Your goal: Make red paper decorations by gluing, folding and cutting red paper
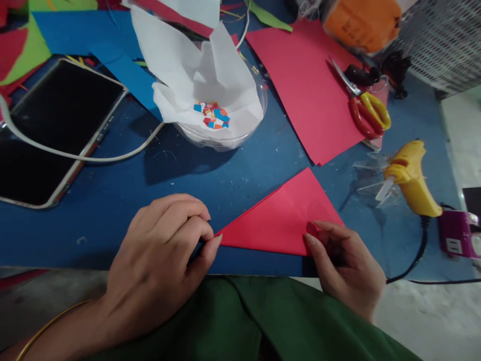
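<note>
A folded red paper (278,218), shaped like a triangle, lies on the blue table near its front edge. My left hand (165,250) pinches the paper's pointed left corner between thumb and fingertips. At the lower right side, my right hand (343,263) grips the paper's edge with thumb and index finger, its other fingers curled beneath. Beyond the folded piece, a stack of larger red sheets (300,90) rests on the table, with its near corner close to the triangle's top.
A clear bowl lined with white paper (240,95) holds small coloured paper bits (216,116). Red-and-yellow-handled scissors (363,103) lie on the red sheets. A yellow glue gun (411,175) stands at right; a tablet (63,120) with a white cable (112,159) lies at left.
</note>
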The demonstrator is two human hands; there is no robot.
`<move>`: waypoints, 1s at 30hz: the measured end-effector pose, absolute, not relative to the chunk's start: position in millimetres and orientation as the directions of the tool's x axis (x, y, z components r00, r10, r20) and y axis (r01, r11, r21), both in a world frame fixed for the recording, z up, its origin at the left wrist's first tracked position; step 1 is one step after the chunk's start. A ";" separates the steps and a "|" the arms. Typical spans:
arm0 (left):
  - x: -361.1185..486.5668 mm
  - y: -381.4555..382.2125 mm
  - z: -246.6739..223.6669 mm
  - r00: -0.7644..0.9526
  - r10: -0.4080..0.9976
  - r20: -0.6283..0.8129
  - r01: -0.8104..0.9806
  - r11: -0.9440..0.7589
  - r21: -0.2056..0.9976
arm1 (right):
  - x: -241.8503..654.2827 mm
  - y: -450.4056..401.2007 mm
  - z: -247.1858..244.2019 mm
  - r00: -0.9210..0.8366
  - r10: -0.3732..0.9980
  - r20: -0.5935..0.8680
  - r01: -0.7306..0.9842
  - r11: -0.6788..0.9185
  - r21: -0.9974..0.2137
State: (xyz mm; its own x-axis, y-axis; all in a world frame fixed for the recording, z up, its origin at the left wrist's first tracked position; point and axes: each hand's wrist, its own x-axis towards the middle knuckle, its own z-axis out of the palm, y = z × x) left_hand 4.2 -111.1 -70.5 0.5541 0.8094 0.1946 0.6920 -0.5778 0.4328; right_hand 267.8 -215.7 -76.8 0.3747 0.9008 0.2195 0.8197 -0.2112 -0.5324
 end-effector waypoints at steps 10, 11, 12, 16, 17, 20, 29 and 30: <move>5.5 -110.9 -70.1 0.537 0.815 0.220 0.677 -0.571 0.463 | 270.4 -212.7 -74.9 0.335 0.925 0.177 0.832 -0.202 -0.517; 5.6 -111.0 -69.6 0.535 0.815 0.224 0.676 -0.571 0.465 | 270.8 -212.4 -74.9 0.332 0.928 0.171 0.832 -0.202 -0.517; 5.7 -111.1 -69.2 0.533 0.815 0.227 0.675 -0.572 0.466 | 271.2 -212.2 -74.9 0.329 0.929 0.169 0.832 -0.201 -0.517; 6.3 -112.4 -68.2 0.517 0.816 0.258 0.680 -0.574 0.456 | 272.6 -211.2 -75.0 0.318 0.932 0.174 0.845 -0.195 -0.499; 6.5 -112.9 -67.7 0.512 0.817 0.265 0.686 -0.574 0.447 | 272.8 -211.0 -74.9 0.314 0.933 0.177 0.849 -0.192 -0.492; 8.5 -113.7 -63.5 0.560 0.779 0.280 0.683 -0.626 0.376 | 273.7 -210.2 -75.0 0.302 0.937 0.175 0.855 -0.186 -0.485; 40.3 -92.6 -40.8 0.955 0.296 0.032 0.288 -0.946 0.150 | 273.2 -204.1 -74.2 0.282 0.947 0.154 0.852 -0.173 -0.495; 43.0 -89.7 -39.7 0.964 0.263 -0.026 0.264 -0.953 0.150 | 273.0 -203.4 -74.5 0.279 0.946 0.162 0.851 -0.165 -0.499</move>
